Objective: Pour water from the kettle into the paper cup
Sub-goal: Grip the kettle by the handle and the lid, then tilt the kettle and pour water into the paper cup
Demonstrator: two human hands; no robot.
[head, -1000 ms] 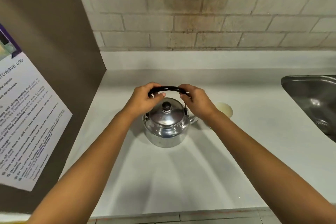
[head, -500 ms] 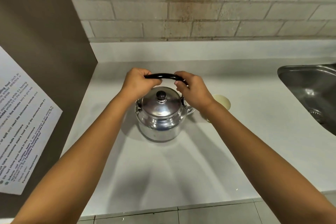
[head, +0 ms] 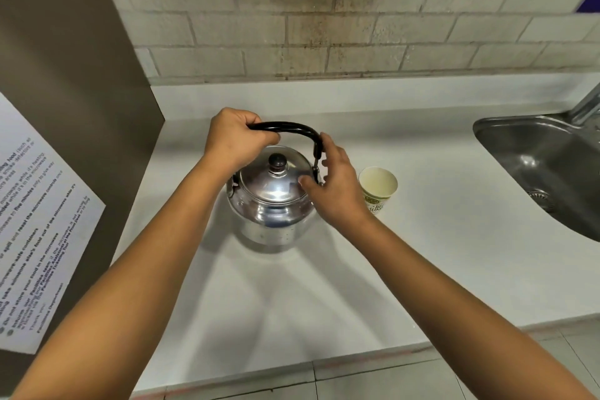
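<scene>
my left hand [head: 238, 140] is clenched around the left end of the kettle [head: 272, 201]'s black handle [head: 285, 127], which arches left to right across the centre of the frame. my right hand [head: 334, 182] is loose and half-open, fingers resting against the handle's right upright and the lid's edge, not gripping. the kettle sits on the white counter [head: 324, 286] at centre. the paper cup [head: 377, 188] stands upright just right of the kettle, beside my right wrist, so the pour goes rightward. the spout is hidden behind my right hand, i judge. both forearms reach in from the lower corners.
</scene>
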